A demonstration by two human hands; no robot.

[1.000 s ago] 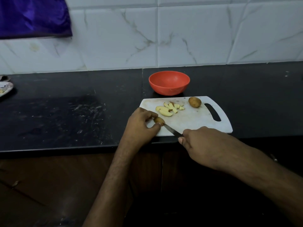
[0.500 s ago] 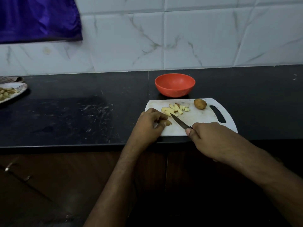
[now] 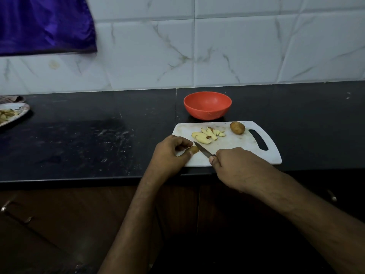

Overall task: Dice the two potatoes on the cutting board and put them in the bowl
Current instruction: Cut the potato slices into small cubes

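Note:
A white cutting board (image 3: 237, 149) lies on the black counter. My left hand (image 3: 169, 153) pinches a small potato piece (image 3: 194, 149) at the board's near left corner. My right hand (image 3: 235, 165) grips a knife (image 3: 202, 150) whose blade points up-left, its tip just beside that piece. Several pale potato slices (image 3: 205, 135) lie at the board's middle. One whole brown potato (image 3: 237, 127) sits near the board's handle slot. An empty orange bowl (image 3: 207, 105) stands just behind the board.
A plate (image 3: 11, 113) with food scraps sits at the counter's far left edge. A purple cloth (image 3: 43, 24) hangs on the tiled wall at upper left. Dark wooden cabinet doors run below the counter's front edge.
The knife has lifted off the potato piece and drawn slightly back, its tip now beside the piece. My left hand keeps pinching the piece. The view has shifted.

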